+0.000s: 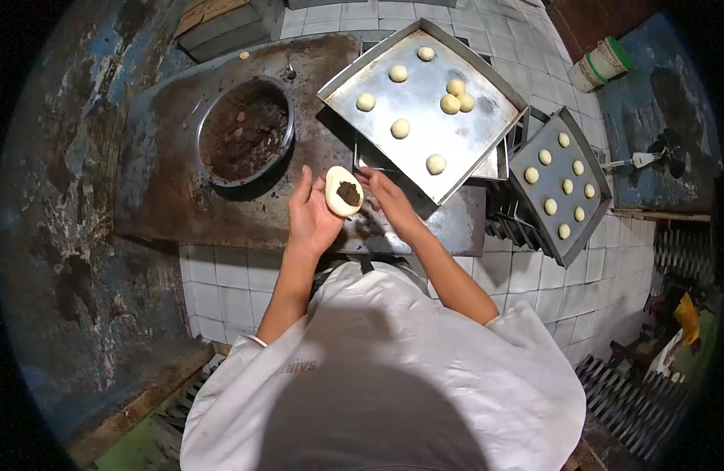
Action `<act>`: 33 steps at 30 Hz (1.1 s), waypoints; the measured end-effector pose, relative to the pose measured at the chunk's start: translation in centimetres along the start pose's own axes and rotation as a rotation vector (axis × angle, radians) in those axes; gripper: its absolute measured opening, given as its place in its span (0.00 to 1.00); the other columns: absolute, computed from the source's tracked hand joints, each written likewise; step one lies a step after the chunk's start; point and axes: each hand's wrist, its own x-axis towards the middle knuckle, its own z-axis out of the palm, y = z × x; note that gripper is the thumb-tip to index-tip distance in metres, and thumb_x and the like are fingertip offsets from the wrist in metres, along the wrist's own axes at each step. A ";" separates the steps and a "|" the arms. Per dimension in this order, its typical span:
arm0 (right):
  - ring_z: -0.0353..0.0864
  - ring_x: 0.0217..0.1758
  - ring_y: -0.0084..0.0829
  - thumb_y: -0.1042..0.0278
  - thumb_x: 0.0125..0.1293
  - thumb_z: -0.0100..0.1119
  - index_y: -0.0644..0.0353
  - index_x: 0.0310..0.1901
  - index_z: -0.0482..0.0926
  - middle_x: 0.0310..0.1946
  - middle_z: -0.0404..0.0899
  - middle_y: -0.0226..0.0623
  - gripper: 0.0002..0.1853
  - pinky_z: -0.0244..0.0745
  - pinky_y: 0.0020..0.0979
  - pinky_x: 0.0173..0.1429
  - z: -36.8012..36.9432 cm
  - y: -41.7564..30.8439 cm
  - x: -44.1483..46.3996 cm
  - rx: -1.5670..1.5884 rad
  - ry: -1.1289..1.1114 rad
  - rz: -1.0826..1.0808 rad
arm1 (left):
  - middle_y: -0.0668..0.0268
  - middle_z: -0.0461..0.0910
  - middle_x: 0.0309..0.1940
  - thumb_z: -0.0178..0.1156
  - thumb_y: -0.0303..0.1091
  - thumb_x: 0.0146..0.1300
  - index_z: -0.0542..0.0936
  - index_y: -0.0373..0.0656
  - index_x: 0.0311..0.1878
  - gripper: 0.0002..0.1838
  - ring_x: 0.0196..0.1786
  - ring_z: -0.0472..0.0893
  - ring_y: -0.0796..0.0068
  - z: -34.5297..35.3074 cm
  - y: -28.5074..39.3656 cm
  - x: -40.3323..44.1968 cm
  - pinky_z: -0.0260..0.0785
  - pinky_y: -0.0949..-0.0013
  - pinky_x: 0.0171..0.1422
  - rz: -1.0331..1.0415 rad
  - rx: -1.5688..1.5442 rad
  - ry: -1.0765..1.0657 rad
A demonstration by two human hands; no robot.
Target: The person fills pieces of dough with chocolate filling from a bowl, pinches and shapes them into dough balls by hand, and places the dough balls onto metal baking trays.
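Observation:
My left hand (pixel 310 218) supports a flattened round of pale dough (pixel 333 191) on its fingers, the thumb standing up away from it. A dark brown lump of filling (pixel 348 193) sits on the dough, toward its right side. My right hand (pixel 389 202) is at the dough's right edge with its fingers stretched out; whether the fingertips touch it I cannot tell. To the upper left, a metal bowl (pixel 289 133) contains more dark brown filling (pixel 240 129). At the upper right, a metal tray (pixel 424 86) carries several dough balls (pixel 399 129), three of them clustered together.
A stained worktable (pixel 165 180) lies under the bowl and my hands. To the right, a second tray (pixel 548 204) of dough balls rests on a dark rack (pixel 507 208). A bucket with a green lid (pixel 601 64) stands at the far upper right on the white tiled floor.

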 end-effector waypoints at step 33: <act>0.84 0.44 0.25 0.74 0.61 0.74 0.63 0.49 0.85 0.38 0.84 0.34 0.15 0.79 0.29 0.48 20.6 -12.5 -0.9 -0.292 0.063 -0.438 | 0.51 0.79 0.62 0.57 0.34 0.76 0.80 0.33 0.59 0.16 0.66 0.77 0.65 -2.6 11.5 -8.6 0.68 0.62 0.72 0.656 0.362 -0.209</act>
